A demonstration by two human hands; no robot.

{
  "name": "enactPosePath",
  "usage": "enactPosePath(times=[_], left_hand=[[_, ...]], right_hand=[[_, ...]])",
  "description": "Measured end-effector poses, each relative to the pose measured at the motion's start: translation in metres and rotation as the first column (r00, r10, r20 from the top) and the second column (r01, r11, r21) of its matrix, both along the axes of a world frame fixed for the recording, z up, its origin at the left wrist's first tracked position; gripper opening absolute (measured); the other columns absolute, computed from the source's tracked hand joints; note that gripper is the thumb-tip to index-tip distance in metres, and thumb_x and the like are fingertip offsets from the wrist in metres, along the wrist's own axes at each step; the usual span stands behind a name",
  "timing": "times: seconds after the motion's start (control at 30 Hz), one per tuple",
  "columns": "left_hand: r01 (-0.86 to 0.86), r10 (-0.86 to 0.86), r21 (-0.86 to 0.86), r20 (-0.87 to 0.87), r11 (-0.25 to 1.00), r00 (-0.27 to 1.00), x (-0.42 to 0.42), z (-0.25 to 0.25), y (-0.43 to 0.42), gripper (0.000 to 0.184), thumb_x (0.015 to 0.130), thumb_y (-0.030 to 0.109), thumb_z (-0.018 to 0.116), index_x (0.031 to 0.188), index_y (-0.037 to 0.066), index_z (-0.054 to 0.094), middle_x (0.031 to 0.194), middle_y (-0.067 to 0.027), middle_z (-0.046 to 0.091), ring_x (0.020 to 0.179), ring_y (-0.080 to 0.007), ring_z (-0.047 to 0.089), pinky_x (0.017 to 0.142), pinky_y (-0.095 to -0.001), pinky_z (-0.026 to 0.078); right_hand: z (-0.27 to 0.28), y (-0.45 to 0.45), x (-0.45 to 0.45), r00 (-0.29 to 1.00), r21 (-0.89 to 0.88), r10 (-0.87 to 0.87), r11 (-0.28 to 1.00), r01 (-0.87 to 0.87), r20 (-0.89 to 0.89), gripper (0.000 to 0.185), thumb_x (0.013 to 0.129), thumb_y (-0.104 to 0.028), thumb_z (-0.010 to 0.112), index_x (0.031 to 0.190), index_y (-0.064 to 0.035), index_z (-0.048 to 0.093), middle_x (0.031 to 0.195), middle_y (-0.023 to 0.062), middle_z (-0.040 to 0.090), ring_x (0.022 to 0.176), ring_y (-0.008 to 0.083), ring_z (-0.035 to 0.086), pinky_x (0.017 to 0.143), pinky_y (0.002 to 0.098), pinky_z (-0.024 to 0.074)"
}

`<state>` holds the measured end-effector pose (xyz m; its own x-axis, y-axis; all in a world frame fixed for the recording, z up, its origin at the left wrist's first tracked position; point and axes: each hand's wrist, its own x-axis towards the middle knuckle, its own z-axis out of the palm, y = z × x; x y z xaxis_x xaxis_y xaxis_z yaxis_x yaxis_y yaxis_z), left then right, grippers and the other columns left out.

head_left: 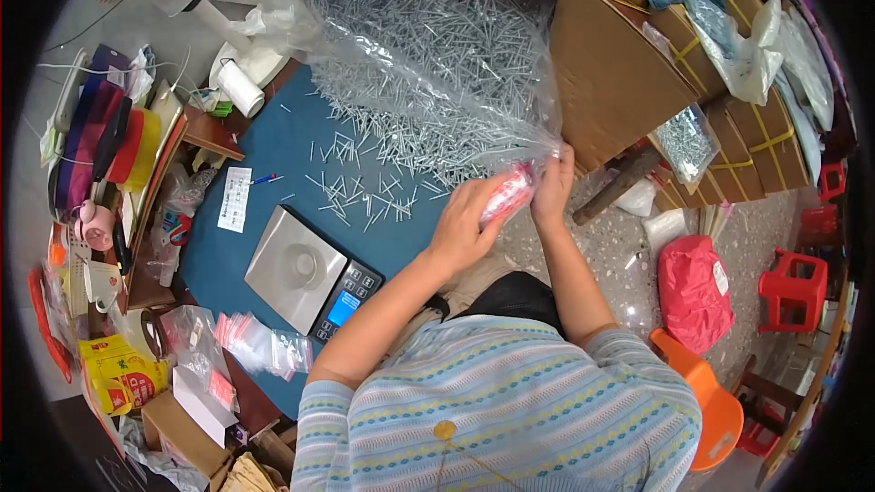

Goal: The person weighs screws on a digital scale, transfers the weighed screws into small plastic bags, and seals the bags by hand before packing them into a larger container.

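Note:
My left hand (463,226) is closed around a red-and-clear plastic bundle (507,194), whose exact kind I cannot make out. Beside it, my right hand (552,189) has its fingers closed at the gathered corner of a large clear plastic bag (437,96). Under and behind that plastic lies a big heap of silvery nails (456,27), spilling onto the blue tabletop (301,128). Several loose nails (365,200) are scattered in front of the heap. A digital scale (296,269) with a lit display stands left of my left forearm.
Small red-striped zip bags (260,344) lie at the table's near left. A paper slip (234,200) and a pen (262,179) lie near the left edge. To the right are an open cardboard flap (611,64), a wooden post (620,189), a red bag (694,296) and an orange stool (706,401).

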<state>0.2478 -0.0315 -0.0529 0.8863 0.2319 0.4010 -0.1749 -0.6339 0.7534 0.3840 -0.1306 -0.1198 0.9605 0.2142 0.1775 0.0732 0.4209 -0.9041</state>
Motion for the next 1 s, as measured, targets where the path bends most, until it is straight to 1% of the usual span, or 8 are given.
enactPosePath(times=[0.07, 0.37, 0.47, 0.6, 0.63, 0.73, 0.87, 1.0], left_hand=[[-0.047, 0.046, 0.03, 0.037, 0.998, 0.998, 0.015, -0.006, -0.005, 0.052, 0.076, 0.008, 0.063, 0.127, 0.007, 0.05, 0.105, -0.0185, 0.056, 0.094, -0.0373, 0.053, 0.084, -0.0444, 0.042], [-0.133, 0.094, 0.346, 0.126, 0.929, 0.988, 0.069, -0.002, -0.012, 0.044, 0.071, 0.02, 0.069, 0.113, 0.01, 0.058, 0.089, -0.0087, 0.054, 0.088, -0.0269, 0.051, 0.08, -0.0403, 0.031], [-0.189, 0.136, 0.371, 0.164, 0.909, 0.977, 0.076, -0.003, -0.011, 0.041, 0.071, 0.02, 0.068, 0.109, 0.008, 0.059, 0.092, -0.0089, 0.054, 0.09, -0.0271, 0.051, 0.08, -0.0401, 0.031], [-0.268, 0.178, 0.372, 0.257, 0.889, 0.95, 0.079, -0.015, -0.012, 0.038, 0.072, 0.02, 0.067, 0.107, 0.008, 0.059, 0.097, -0.0086, 0.054, 0.093, -0.0271, 0.051, 0.081, -0.0401, 0.031], [-0.26, 0.174, 0.356, 0.255, 0.898, 0.951, 0.078, -0.016, -0.012, 0.036, 0.073, 0.021, 0.065, 0.106, 0.008, 0.06, 0.099, -0.0083, 0.055, 0.095, -0.0266, 0.051, 0.082, -0.0401, 0.031], [-0.279, 0.197, 0.345, 0.253, 0.896, 0.947, 0.079, -0.015, -0.012, 0.034, 0.074, 0.023, 0.064, 0.105, 0.008, 0.06, 0.101, -0.0084, 0.055, 0.096, -0.0265, 0.051, 0.083, -0.041, 0.031], [-0.309, 0.219, 0.371, 0.265, 0.876, 0.939, 0.08, -0.019, -0.008, 0.032, 0.075, 0.023, 0.063, 0.103, 0.008, 0.06, 0.103, -0.0084, 0.055, 0.099, -0.0263, 0.051, 0.085, -0.0418, 0.03], [-0.346, 0.263, 0.364, 0.26, 0.865, 0.929, 0.074, -0.015, -0.005, 0.031, 0.075, 0.022, 0.064, 0.102, 0.007, 0.06, 0.105, -0.0087, 0.055, 0.1, -0.0265, 0.051, 0.086, -0.042, 0.029]], right_hand=[[-0.002, 0.0, 0.001, 0.995, 0.156, 0.036, 0.988, -0.021, -0.094, 0.018, 0.099, -0.014, 0.041, 0.11, -0.0023, 0.049, 0.099, 0.0056, 0.058, 0.087, 0.0105, 0.053, 0.078, 0.0253, 0.0442], [0.004, -0.004, 0.001, 0.988, 0.13, -0.034, 0.99, 0.054, -0.149, 0.033, 0.1, -0.012, 0.038, 0.131, 0.001, 0.039, 0.124, 0.0144, 0.051, 0.111, 0.0197, 0.052, 0.097, 0.0334, 0.0409], [0.013, -0.001, -0.021, 0.982, -0.102, -0.171, 0.978, 0.18, 0.085, 0.043, 0.098, -0.009, 0.044, 0.137, 0.0023, 0.031, 0.134, 0.0165, 0.042, 0.12, 0.0242, 0.045, 0.102, 0.0358, 0.037], [0.012, -0.021, -0.047, 0.935, -0.388, -0.066, 0.898, 0.207, 0.347, 0.053, 0.095, -0.009, 0.05, 0.14, 0.0037, 0.026, 0.14, 0.0197, 0.034, 0.128, 0.0308, 0.038, 0.106, 0.0413, 0.0324], [0.012, -0.016, -0.049, 0.963, -0.281, -0.05, 0.951, 0.127, 0.265, 0.052, 0.097, -0.011, 0.047, 0.142, 0.0036, 0.026, 0.143, 0.0199, 0.035, 0.131, 0.0295, 0.037, 0.107, 0.0381, 0.0315], [0.01, -0.019, -0.043, 0.976, -0.512, 0.056, 0.857, 0.062, 0.212, 0.05, 0.098, -0.011, 0.043, 0.143, 0.0029, 0.028, 0.144, 0.0187, 0.037, 0.131, 0.0259, 0.039, 0.105, 0.0335, 0.033], [0.009, -0.025, -0.019, 0.981, -0.533, 0.195, 0.833, -0.153, 0.024, 0.046, 0.099, -0.012, 0.043, 0.141, 0.0036, 0.034, 0.14, 0.0168, 0.045, 0.125, 0.0194, 0.046, 0.101, 0.0292, 0.0367], [0.012, -0.02, -0.015, 0.953, -0.435, 0.3, 0.864, -0.252, 0.045, 0.044, 0.099, -0.014, 0.044, 0.139, 0.0038, 0.037, 0.132, 0.0139, 0.052, 0.118, 0.017, 0.05, 0.098, 0.0287, 0.0392]])
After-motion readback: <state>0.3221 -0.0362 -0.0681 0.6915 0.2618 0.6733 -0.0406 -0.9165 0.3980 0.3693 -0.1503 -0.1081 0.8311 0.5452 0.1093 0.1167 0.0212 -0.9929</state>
